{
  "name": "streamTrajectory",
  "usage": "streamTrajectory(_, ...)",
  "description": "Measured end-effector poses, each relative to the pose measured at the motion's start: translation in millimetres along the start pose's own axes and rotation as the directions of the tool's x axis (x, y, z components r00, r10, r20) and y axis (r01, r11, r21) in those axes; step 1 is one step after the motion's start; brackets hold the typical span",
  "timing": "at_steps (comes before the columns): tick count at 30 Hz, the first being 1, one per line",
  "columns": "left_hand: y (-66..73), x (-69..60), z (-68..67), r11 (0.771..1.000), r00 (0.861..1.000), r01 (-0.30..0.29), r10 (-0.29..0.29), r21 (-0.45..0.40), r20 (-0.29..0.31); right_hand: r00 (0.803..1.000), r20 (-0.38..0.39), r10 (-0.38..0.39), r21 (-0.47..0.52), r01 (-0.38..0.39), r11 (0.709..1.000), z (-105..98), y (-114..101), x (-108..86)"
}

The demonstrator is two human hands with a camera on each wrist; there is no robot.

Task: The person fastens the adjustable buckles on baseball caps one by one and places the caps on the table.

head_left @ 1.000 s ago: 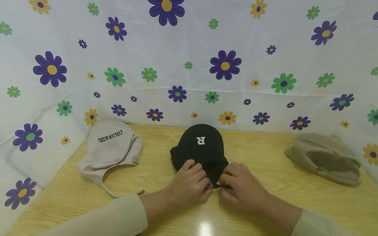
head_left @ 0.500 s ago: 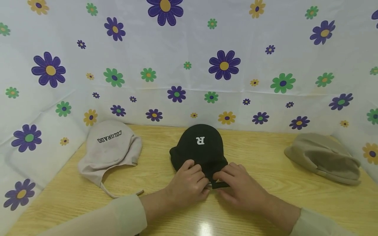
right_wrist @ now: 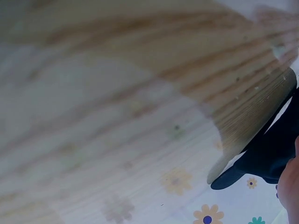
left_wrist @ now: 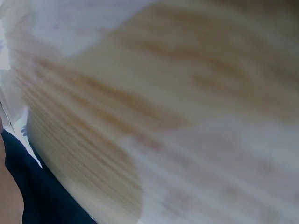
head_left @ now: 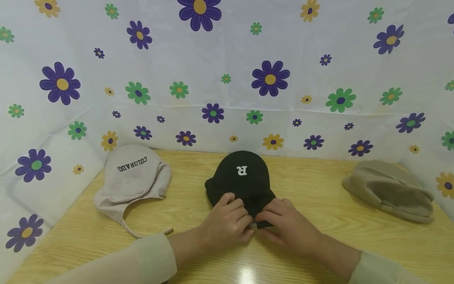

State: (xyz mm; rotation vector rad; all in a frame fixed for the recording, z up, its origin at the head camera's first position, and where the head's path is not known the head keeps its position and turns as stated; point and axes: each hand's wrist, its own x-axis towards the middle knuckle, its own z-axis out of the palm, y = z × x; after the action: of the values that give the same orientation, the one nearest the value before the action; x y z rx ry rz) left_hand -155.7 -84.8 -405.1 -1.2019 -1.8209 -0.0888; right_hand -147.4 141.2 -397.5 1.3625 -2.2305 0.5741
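Note:
A black baseball cap [head_left: 237, 177] with a white letter R sits mid-table, its strap side toward me. My left hand [head_left: 227, 221] grips the near edge of the cap beside a small metallic buckle [head_left: 253, 226]. Curled in from the other side, my right hand [head_left: 289, 223] pinches the black cap strap [head_left: 264, 225] close to that buckle. The fingertips of both hands almost meet there, and the fingers partly hide strap and buckle. Only a dark slice of the cap shows at the edge of the left wrist view and of the right wrist view.
A pale grey cap [head_left: 133, 177] lettered COLORADO lies at left, its loose strap [head_left: 145, 235] trailing on the wooden table [head_left: 305, 177]. A folded tan cap [head_left: 390, 189] lies at far right. Flower-printed white cloth [head_left: 227, 47] stands behind and at both sides.
My right hand has shifted slightly left, its fingers closing in on the buckle along the strap. The left hand keeps its grip in nearly the same place. The other caps have not moved.

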Motion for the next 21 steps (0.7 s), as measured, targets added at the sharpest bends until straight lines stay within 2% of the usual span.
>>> streamTrajectory(9,0.2,0.5,0.3,1.000,1.000,0.001,-0.001,0.000,-0.009,1.000,-0.018,-0.018,-0.001,0.018,1.000,-0.5,0.9,-0.4)
streamTrajectory(21,3.2,0.5,1.6,1.000,0.999,0.030,-0.030,0.000,0.027,0.999,-0.028,-0.038,-0.031,0.037,0.999,-0.9,0.9,0.7)
